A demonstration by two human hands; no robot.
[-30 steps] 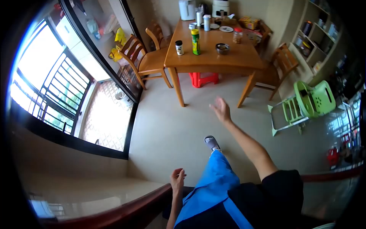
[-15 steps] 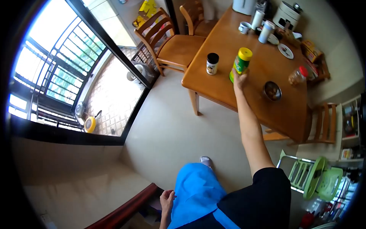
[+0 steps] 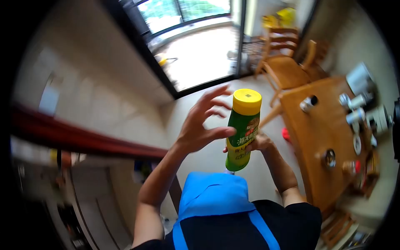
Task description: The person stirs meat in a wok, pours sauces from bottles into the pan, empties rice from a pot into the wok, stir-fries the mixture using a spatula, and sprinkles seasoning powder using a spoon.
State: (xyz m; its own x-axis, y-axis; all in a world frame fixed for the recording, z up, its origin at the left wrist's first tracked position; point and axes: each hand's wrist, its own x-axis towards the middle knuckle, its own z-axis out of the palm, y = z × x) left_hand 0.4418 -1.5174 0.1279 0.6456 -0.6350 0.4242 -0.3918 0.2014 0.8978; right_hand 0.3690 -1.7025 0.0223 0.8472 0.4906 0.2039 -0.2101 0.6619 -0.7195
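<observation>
A green bottle (image 3: 239, 143) with a yellow cap is held upright, slightly tilted, in front of my body. My right hand (image 3: 259, 142) is wrapped round its lower half from the right and behind. On the bottle's left side, my left hand (image 3: 204, 121) has its fingers spread, with the thumb close to the label; whether the thumb touches it cannot be made out. A blue apron (image 3: 214, 193) shows below the bottle.
To the right is the wooden table (image 3: 310, 125) with a black-lidded jar (image 3: 308, 103), a metal bowl (image 3: 329, 158) and a red-lidded jar (image 3: 352, 167). Wooden chairs (image 3: 285, 71) stand behind it. A dark red rail (image 3: 83, 133) runs at the left.
The green bottle has left the table and come close to my body in my right hand. My left hand has risen beside it with fingers spread. The view has turned left.
</observation>
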